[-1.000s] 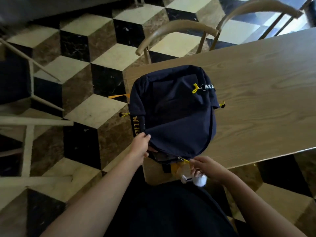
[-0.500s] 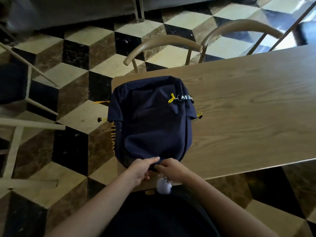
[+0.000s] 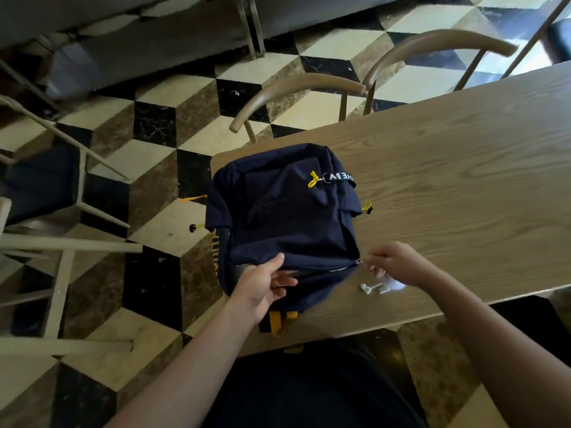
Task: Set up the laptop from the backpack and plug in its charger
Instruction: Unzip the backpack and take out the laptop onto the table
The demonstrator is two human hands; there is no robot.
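Half a second back both hands sat together at the near edge of the navy fabric backpack (image 3: 287,223); now the right hand (image 3: 397,263) has drawn out to the bag's right side, and a zip line lies parted across the near end up to the small metal zip slider (image 3: 357,261) at the right corner. That hand's grip is curled beside the slider, fingers bent as if pinching a pull, though blur hides whether they actually hold it. A white fluffy charm with a pale key-shaped tag (image 3: 381,286) lies on the desk just under that hand. The left hand (image 3: 262,284) clasps the near edge of the bag, thumb on top of the fabric and fingers tucked under the flap.

The backpack lies flat on the left end of the pale wooden desk (image 3: 463,168), its yellow webbing strap (image 3: 279,322) hanging over the near edge. A yellow zip pull (image 3: 313,179) sits on top beside a black lettered strap (image 3: 341,178). Two curved-back wooden chairs (image 3: 296,88) stand at the far side on a cube-patterned tile floor (image 3: 154,168).
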